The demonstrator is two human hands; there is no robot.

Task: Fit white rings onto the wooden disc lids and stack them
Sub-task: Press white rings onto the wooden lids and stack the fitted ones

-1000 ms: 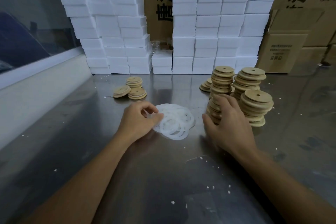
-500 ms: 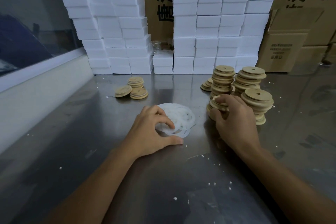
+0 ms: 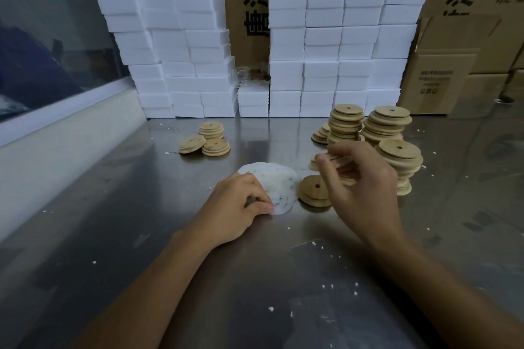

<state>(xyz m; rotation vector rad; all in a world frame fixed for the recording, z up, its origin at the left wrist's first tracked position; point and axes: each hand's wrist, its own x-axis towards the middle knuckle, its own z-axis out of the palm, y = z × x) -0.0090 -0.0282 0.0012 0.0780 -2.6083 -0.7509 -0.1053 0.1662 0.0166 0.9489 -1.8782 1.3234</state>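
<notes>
**Right hand lifts a wooden lid from the low stack**

Raised now above the metal table [image 3: 113, 235], the right hand [image 3: 360, 193] pinches one wooden lid [image 3: 329, 160] over the low stack [image 3: 313, 193]. Left hand [image 3: 238, 207] has slid nearer, fingers curled, pinching the white rings [image 3: 276, 183].

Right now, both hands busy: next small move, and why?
Probably lift one thin white ring off the white ring pile and bring it to the round wooden disc lid. The right hand already holds that lid clear of the short lid stack, and the left hand pinches at the pile's near edge.
</notes>
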